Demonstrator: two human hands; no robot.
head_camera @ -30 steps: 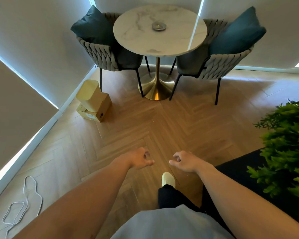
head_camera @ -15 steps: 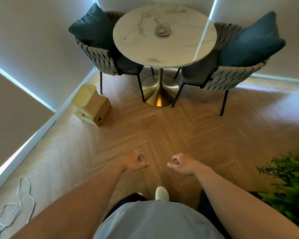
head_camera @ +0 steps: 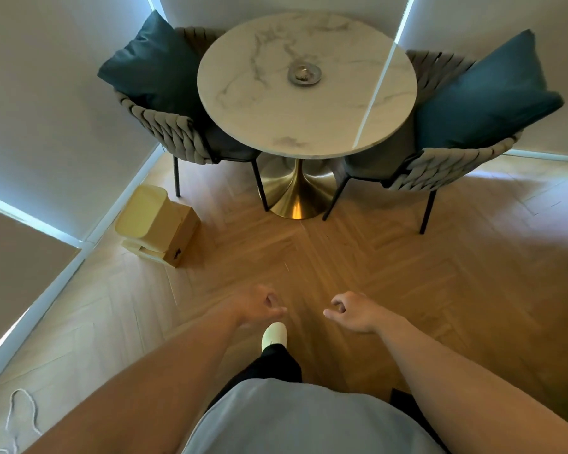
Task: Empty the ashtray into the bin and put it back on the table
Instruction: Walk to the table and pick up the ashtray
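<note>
A round metal ashtray (head_camera: 304,73) with something in its bowl sits near the middle of a round marble table (head_camera: 259,126) on a gold pedestal. A pale yellow bin (head_camera: 145,215) with its lid shut stands on the floor left of the table, against a cardboard box. My left hand (head_camera: 256,308) and my right hand (head_camera: 353,312) hang low over the wooden floor, well short of the table. Both hold nothing, with fingers loosely curled. The ashtray is far beyond both hands.
Two woven chairs with dark teal cushions (head_camera: 154,67) (head_camera: 486,96) flank the table on the left and right. The cardboard box (head_camera: 182,237) leans against the bin. A white cord (head_camera: 20,417) lies on the floor at the lower left. My foot in a white shoe (head_camera: 275,334) steps forward.
The table, chairs and bin have come closer and lower in view as I walk forward. The green plant at the right has left the view. Both hands stay loosely curled.
</note>
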